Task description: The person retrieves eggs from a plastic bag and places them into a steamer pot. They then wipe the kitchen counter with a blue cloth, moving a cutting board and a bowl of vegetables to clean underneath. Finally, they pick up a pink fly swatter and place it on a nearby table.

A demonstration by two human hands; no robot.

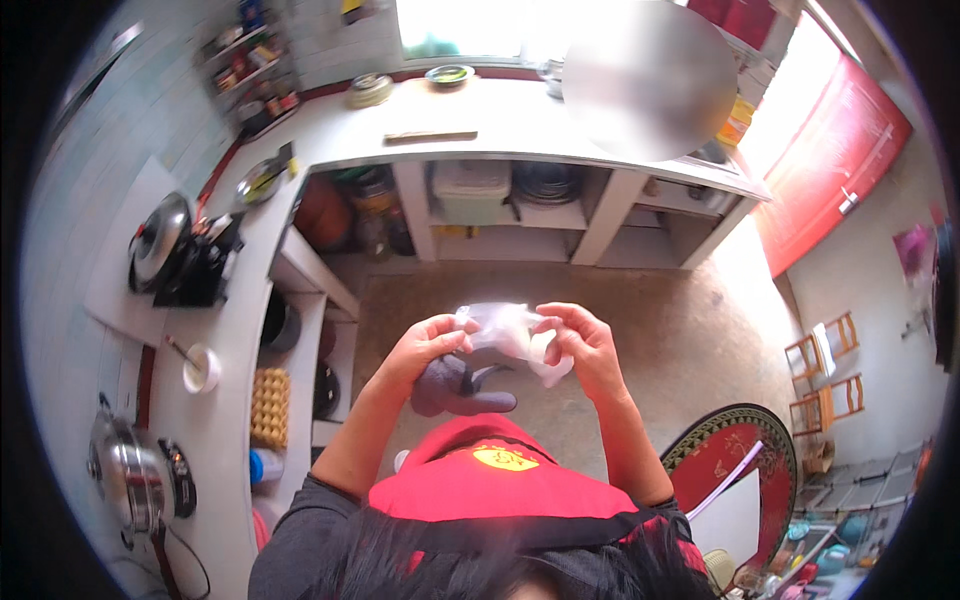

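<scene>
- Up top, the biggest thing is the long white table that bends round the room, from the far wall down the left side.
- Next is the brown floor, far below the hands.
- A round red and black tray stands at the lower right, near the person's right arm.
- The person wears a red apron over a dark top.
- A shiny steel pot sits on the table at the lower left.
- A black stove with a shiny lid on it sits farther along the left side.
- A tray of eggs rests on a shelf under the table.
- The clear plastic bag is in the middle, up in front of the person's chest and between both hands.
- The left hand is curled shut, and its fingers pinch the left edge of the bag.
- The right hand is curled shut too, and its fingers pinch the right edge of the bag.
- A grey slipper shows just under the left hand, down on the floor.
- A small white cup with a spoon in it sits on the table at the left.
</scene>
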